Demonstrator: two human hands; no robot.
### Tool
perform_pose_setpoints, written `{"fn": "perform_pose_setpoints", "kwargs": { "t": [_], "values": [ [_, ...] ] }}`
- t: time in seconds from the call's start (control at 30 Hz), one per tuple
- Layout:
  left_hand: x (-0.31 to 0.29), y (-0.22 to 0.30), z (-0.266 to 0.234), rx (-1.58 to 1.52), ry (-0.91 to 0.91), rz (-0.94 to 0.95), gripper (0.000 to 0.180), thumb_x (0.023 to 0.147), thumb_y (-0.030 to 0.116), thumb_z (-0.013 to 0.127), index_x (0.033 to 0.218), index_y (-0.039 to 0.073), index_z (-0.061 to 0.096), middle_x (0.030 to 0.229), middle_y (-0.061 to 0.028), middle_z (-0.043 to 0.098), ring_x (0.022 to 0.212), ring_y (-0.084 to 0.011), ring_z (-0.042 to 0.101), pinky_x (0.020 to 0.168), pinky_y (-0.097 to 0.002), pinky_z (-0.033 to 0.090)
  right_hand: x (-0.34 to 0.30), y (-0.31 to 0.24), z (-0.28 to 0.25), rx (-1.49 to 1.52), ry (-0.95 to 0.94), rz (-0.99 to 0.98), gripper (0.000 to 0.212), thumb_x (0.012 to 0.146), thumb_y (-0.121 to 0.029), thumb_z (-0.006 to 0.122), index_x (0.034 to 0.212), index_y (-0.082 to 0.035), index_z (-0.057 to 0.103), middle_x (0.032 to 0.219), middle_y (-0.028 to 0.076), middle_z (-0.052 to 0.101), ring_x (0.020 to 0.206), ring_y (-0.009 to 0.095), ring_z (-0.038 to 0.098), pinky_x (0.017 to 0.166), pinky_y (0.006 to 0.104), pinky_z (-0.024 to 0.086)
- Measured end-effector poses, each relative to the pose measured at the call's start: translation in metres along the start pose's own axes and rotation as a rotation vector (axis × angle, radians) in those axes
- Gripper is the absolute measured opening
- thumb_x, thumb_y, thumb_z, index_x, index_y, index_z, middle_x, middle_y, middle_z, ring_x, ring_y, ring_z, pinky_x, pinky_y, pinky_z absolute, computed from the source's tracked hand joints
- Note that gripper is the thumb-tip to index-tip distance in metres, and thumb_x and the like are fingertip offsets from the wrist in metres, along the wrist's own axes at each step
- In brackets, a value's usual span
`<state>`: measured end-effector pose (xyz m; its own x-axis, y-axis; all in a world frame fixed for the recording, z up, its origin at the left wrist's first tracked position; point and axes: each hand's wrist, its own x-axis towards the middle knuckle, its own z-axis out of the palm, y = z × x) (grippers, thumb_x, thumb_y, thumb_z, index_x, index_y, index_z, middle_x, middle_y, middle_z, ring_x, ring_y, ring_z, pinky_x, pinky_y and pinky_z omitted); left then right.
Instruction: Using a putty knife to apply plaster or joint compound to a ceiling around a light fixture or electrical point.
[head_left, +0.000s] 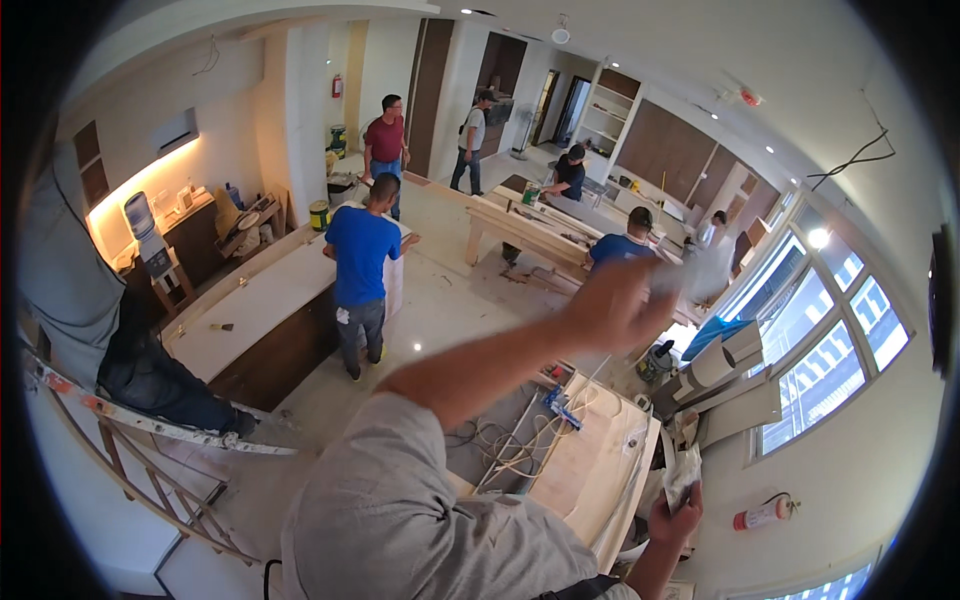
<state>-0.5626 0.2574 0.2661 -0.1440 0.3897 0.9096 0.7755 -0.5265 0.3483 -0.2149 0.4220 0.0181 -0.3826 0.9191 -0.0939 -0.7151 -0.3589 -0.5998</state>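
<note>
The left hand (625, 308) is hanging raised at the right of centre, its arm lying across the view; it is showing too blurred, so I cannot tell whether its fingers are wide or closed on the pale blur (708, 268) beside them. The right hand (676, 518), low at the near right, is holding a pale piece (683, 463), which is sticking up from its fingers beside the wooden bench (592, 455). A blue tool (562, 408) is lying toward the bench's far end, and cords (515, 440) are looping at its left. A fire extinguisher (765, 513) is hanging on the right wall. Farther left, a person in a blue shirt (360, 255) is standing beside a long cabinet (265, 325).
</note>
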Motion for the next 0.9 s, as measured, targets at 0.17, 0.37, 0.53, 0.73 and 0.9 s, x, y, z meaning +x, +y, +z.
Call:
{"fn": "perform_pose_setpoints", "kwargs": {
  "t": [0.17, 0.37, 0.53, 0.73, 0.9],
  "values": [
    [-0.14, -0.011, 0.049, -0.027, -0.279, -0.001, 0.049, 0.084, 0.006, 0.059, 0.132, 0.011, 0.053, 0.111, -0.0122, 0.061, 0.099, -0.0321, 0.059, 0.088, -0.043, 0.047, 0.003, 0.046, 0.091, 0.046, -0.091, 0.245, 0.03, 0.098, -0.023, 0.047, 0.118, -0.003, 0.057, 0.112, 0.009, 0.065, 0.102, 0.023, 0.064, 0.087, 0.0337, 0.053],
    [-0.182, -0.009, 0.031, 0.169, -0.455, -0.071, 0.077, 0.068, 0.006, 0.071, 0.14, 0.02, 0.047, 0.125, -0.0108, 0.051, 0.11, -0.0299, 0.051, 0.097, -0.0421, 0.042, -0.003, 0.087, 0.16, -0.022, -0.19, 0.352, 0.033, 0.1, -0.028, 0.043, 0.122, -0.006, 0.053, 0.113, 0.007, 0.064, 0.103, 0.023, 0.063, 0.091, 0.037, 0.05],
    [-0.199, -0.02, 0.007, 0.381, -0.494, -0.184, 0.082, 0.066, 0.008, 0.07, 0.143, 0.018, 0.042, 0.123, -0.012, 0.052, 0.109, -0.0299, 0.051, 0.096, -0.0418, 0.042, 0.0, 0.105, 0.174, -0.035, -0.194, 0.432, 0.033, 0.1, -0.028, 0.042, 0.123, -0.007, 0.053, 0.114, 0.008, 0.063, 0.104, 0.023, 0.063, 0.091, 0.0402, 0.051],
    [-0.225, -0.031, -0.022, 0.553, -0.475, -0.188, 0.07, 0.07, 0.006, 0.065, 0.137, 0.015, 0.049, 0.116, -0.0118, 0.056, 0.104, -0.0278, 0.054, 0.092, -0.0407, 0.044, -0.009, 0.122, 0.189, -0.095, -0.18, 0.487, 0.025, 0.098, -0.026, 0.049, 0.11, -0.007, 0.06, 0.104, 0.005, 0.067, 0.094, 0.019, 0.067, 0.079, 0.0336, 0.056],
    [-0.243, -0.04, -0.041, 0.252, -0.416, -0.741, 0.054, 0.076, 0.001, 0.06, 0.128, 0.011, 0.054, 0.105, -0.0108, 0.06, 0.099, -0.0236, 0.057, 0.088, -0.0343, 0.046, -0.014, 0.125, 0.19, -0.114, -0.218, 0.568, 0.025, 0.098, -0.028, 0.048, 0.108, -0.008, 0.061, 0.096, 0.003, 0.069, 0.084, 0.018, 0.069, 0.069, 0.0295, 0.058]
  ]
}}
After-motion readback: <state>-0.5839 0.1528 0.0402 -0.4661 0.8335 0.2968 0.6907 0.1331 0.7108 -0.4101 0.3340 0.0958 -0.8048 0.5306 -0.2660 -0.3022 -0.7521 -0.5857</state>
